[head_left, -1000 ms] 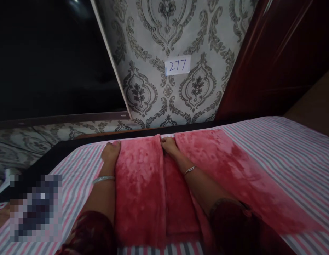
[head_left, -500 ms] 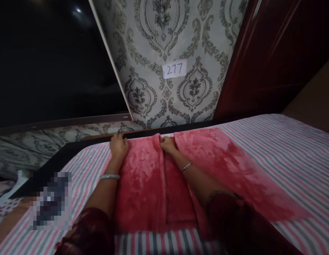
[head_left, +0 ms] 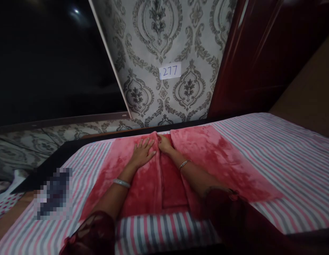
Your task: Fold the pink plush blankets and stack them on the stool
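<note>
Head view: plush red fleece blanket [head_left: 207,156] lies spread across a bed covered by a pink, grey and white striped sheet [head_left: 286,148], near the far edge by the dark bed frame [head_left: 61,152]. Both side portions of the blanket are turned in toward the middle, and their edges meet along a seam that runs from the far edge back toward the person. Between them a narrower inner layer shows, with a squared lower corner.

Left hand [head_left: 142,153] rests flat on the left flap, fingers spread apart and palm down, pressing the cloth just beside the seam. Right hand [head_left: 163,143] sits at the far end of the seam, fingers curled together onto the blanket's edge; whether it pinches the cloth or only presses it, I cannot tell. Each wrist carries a silver bangle [head_left: 121,182].

As a judgement, the lengthwise folding looks largely done: the two sides are brought in and being smoothed. The right flap reaches much farther out than the left, so the folds look uneven. No crosswise fold shows yet, so the blanket is a long band, not a compact bundle.

Behind the bed, grey damask wallpaper carries a white paper label [head_left: 170,71] marked 277.
</note>
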{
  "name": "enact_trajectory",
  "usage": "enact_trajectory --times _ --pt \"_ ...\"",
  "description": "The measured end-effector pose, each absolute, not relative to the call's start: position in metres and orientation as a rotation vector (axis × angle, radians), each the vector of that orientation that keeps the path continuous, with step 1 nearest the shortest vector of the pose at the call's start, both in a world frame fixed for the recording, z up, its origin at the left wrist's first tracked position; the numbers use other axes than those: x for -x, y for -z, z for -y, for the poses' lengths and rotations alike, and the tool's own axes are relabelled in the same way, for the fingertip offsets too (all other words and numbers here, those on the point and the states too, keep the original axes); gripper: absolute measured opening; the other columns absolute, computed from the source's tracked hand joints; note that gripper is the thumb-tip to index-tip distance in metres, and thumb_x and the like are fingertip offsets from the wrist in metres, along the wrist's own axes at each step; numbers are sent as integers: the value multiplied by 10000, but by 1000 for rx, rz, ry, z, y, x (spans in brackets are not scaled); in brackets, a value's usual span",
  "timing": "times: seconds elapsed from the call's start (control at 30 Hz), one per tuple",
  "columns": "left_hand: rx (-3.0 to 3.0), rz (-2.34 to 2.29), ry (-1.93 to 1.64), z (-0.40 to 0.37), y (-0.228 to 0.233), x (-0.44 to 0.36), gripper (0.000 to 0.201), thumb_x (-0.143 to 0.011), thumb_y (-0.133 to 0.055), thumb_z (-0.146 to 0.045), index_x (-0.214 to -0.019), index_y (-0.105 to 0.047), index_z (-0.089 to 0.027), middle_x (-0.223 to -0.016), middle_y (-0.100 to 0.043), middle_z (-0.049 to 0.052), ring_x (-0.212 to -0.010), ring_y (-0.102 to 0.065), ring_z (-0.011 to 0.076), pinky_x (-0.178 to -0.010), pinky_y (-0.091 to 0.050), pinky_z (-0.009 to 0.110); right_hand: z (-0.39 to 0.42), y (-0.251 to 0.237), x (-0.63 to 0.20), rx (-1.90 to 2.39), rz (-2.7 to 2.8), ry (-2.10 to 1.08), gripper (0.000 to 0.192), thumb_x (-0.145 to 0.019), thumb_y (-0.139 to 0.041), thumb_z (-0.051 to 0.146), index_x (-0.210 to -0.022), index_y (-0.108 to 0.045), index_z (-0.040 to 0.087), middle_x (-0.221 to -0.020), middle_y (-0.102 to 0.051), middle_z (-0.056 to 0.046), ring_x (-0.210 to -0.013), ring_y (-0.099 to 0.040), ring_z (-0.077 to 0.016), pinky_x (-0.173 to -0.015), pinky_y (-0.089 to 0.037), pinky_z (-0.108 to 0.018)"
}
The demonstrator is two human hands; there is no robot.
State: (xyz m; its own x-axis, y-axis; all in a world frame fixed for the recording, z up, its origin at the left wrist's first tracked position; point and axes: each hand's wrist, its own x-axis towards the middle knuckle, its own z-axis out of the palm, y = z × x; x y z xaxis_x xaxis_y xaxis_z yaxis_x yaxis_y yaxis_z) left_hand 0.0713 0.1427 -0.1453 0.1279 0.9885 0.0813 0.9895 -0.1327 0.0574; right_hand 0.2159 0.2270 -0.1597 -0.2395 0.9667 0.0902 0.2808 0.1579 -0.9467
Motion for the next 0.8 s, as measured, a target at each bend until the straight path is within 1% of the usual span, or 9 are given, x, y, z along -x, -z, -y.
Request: enact_trajectory --times 0.1,0.17,0.33,0.4,0.5,0.57,0.63,0.73,0.8 --pt "2351 2057 123 -143 145 -73 681 -971 -403 -594 -1586 -289 -323 -1672 -239 60 -1530 -162 385 -1186 -165 628 -221 157 -221 1249 1630 -1196 544 -740 -626 7 -1256 -640 178 -925 -736 -37 -755 -672 -164 -693 -531 -227" --pt "2356 2062 120 -144 144 -73 683 -974 -390 -599 -1587 -288 -314 -1670 -242 66 -1530 -163 382 -1186 -168 623 -213 154 -227 1266 1604 -1273 534 -761 -621 19 -1271 -633 176 -809 -714 -15 -629 -649 -158 -595 -525 -227" --pt "2398 2134 180 -147 141 -70 674 -982 -388 -560 -1593 -268 -302 -1679 -206 51 -1542 -143 344 -1200 -148 605 -181 143 -244 1268 1537 -1463 732 -793 -674 62 -1479 -433 151 -632 -643 36 -473 -597 -151 -467 -503 -231" --pt "2410 2167 209 -149 139 -68 646 -1001 -350 -520 -1599 -238 -303 -1676 -215 37 -1544 -158 304 -1212 -156 569 -166 137 -250 1254 1532 -1517 785 -779 -694 52 -1500 -396 139 -579 -614 52 -454 -590 -151 -438 -481 -215" --pt "2404 2182 200 -151 137 -67 608 -1023 -290 -463 -1605 -212 -300 -1667 -242 31 -1541 -185 261 -1218 -176 528 -143 133 -256 1233 1538 -1594 801 -778 -653 32 -1515 -366 151 -546 -592 67 -426 -573 -145 -410 -458 -198" --pt "2393 2182 172 -152 136 -68 612 -1019 -309 -472 -1600 -234 -299 -1667 -240 39 -1542 -177 269 -1215 -173 538 -126 134 -259 1225 1573 -1649 817 -782 -627 48 -1532 -323 158 -558 -598 68 -408 -552 -140 -399 -454 -203" --pt "2380 2182 137 -152 135 -71 628 -1007 -342 -505 -1593 -267 -293 -1668 -240 52 -1542 -172 294 -1210 -172 557 -110 140 -262 1182 1635 -1656 812 -759 -632 65 -1513 -348 170 -634 -636 51 -433 -550 -133 -418 -469 -214" --pt "2360 2166 98 -149 131 -77 643 -995 -369 -530 -1584 -299 -281 -1667 -251 69 -1536 -189 313 -1205 -179 562 -88 154 -267 1085 1691 -1498 846 -665 -684 55 -1461 -427 188 -857 -698 7 -586 -610 -138 -548 -534 -239" --pt "2340 2144 97 -147 127 -80 639 -998 -357 -527 -1580 -314 -266 -1669 -245 78 -1538 -176 314 -1209 -154 567 -78 162 -269 1026 1714 -1381 930 -625 -708 60 -1491 -398 196 -986 -704 -19 -718 -648 -163 -664 -557 -266"
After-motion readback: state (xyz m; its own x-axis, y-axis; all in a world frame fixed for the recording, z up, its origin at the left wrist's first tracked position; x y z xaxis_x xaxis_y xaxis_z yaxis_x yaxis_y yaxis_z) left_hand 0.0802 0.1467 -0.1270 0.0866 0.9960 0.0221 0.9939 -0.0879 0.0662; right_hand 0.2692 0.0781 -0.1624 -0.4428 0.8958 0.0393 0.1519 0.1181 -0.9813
